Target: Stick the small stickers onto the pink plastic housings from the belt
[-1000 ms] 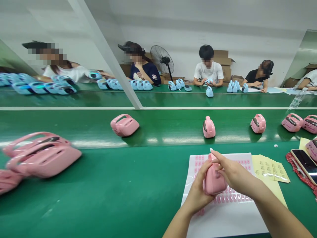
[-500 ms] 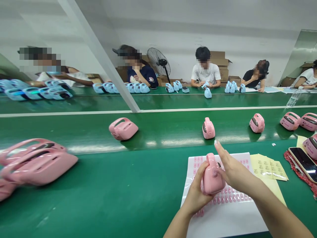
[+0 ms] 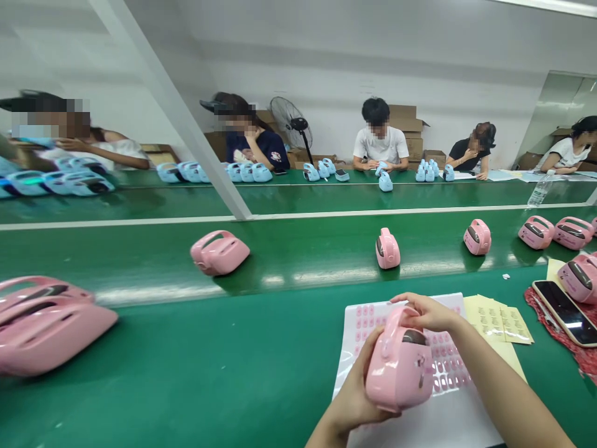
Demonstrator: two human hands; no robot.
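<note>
A pink plastic device [image 3: 402, 370] with a carry handle on top, a dark window and small printed figures is held above the sheet, slightly tilted. My left hand [image 3: 357, 395] wraps around its left side and bottom. At the far side of the handle, my right hand [image 3: 426, 314] has its fingers bent against the device; part of them is hidden behind it. Beneath lies a white sheet [image 3: 401, 429] with rows of small pink oval stickers. Yellowish sticker sheets [image 3: 497, 318] with dark print lie to the right of it.
Other pink devices stand on the green belt [image 3: 298, 249] and at left [image 3: 51, 336]. A phone [image 3: 565, 311] rests on a red cloth [image 3: 585, 358] at right. Across the belt, several people sit by light-blue devices [image 3: 385, 182]. A slanted white post [image 3: 172, 112] and a bottle [image 3: 541, 190] are there.
The held device has turned so that its dark window and printed face show, and it sits nearer to me. My right hand has gone from raised, straight fingers to bent fingers by the handle.
</note>
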